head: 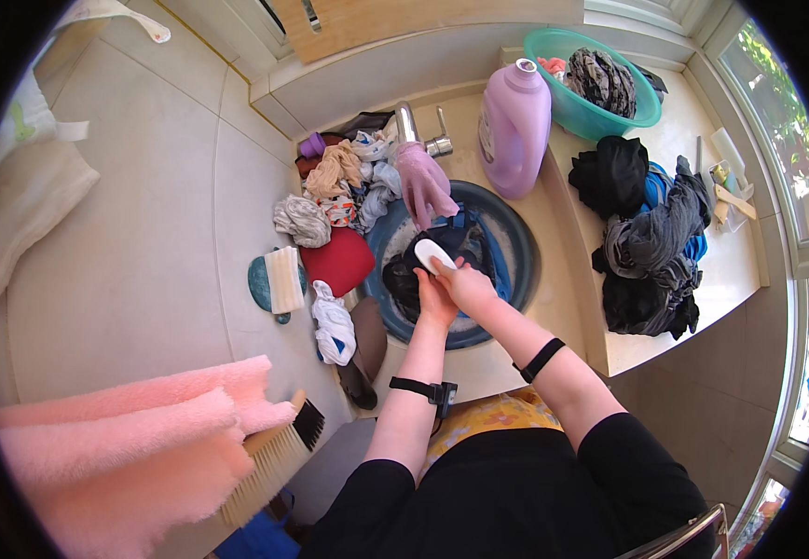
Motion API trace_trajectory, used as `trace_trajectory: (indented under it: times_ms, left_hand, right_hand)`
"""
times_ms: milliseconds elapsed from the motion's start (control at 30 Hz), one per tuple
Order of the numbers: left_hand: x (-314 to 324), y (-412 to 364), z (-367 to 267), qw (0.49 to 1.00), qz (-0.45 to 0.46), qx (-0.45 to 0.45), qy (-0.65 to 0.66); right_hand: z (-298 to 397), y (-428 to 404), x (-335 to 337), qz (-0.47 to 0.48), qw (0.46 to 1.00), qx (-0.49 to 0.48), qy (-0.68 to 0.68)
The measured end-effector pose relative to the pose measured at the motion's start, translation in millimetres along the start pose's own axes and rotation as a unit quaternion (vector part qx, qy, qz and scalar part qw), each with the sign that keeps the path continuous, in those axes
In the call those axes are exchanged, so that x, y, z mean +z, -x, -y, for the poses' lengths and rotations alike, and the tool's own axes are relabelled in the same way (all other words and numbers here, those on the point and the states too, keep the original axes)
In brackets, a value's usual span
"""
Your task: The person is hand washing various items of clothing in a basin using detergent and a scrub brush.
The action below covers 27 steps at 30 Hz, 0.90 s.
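Note:
A smooth white oval object (434,256), like a soap bar or brush back, sits in my right hand (473,285), my thumb lying along its lower end. My left hand (437,299) is cupped against the right one, its thumb beside the object's lower edge. How far the left fingers grip it is hidden. Both hands are over a blue basin (532,269) of sudsy water. Dark wet clothes (404,276) lie in the basin. Above it, a pink rubber glove (422,180) hangs over the spout of a chrome faucet (406,122).
A purple detergent jug (516,129) stands behind the basin, with a green tub (572,119) of clothes beyond. Dark garments (656,241) cover the right-hand counter. Crumpled laundry (338,175) and a soap dish (260,283) flank the left. Lower left are a pink towel (139,433) and a brush (272,468).

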State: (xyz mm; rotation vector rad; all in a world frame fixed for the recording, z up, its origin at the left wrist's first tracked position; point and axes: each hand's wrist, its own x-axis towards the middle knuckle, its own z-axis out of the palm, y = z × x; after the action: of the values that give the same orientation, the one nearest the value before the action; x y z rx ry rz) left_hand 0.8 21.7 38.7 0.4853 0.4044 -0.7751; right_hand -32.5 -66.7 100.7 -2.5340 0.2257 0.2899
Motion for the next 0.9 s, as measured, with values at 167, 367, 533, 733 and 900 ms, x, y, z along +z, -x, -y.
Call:
trace_trajectory:
  times_ms: [167, 367, 533, 733, 900]
  left_hand:
    - [-28.3, 5.8, -21.6, 0.994, -0.105, 0.016, 0.011]
    - [-35.0, -1.3, -7.5, 0.993, -0.102, -0.020, 0.061]
    - [-43.1, 8.2, -20.6, 0.983, -0.180, 0.015, -0.044]
    - [-35.7, 0.7, -16.5, 0.984, -0.176, -0.011, 0.034]
    - [-42.7, 11.7, -20.4, 0.978, -0.207, 0.015, 0.002]
  right_hand:
    - [-5.3, 34.9, 13.3, 0.057, 0.998, 0.010, 0.002]
    - [0.6, -13.0, 31.7, 0.036, 0.998, -0.034, 0.028]
    - [-7.8, 36.5, 15.7, 0.094, 0.995, -0.019, 0.027]
    - [-0.3, -5.9, 33.5, 0.060, 0.997, -0.047, 0.032]
    - [-13.4, 49.1, 22.8, 0.083, 0.995, -0.039, 0.027]
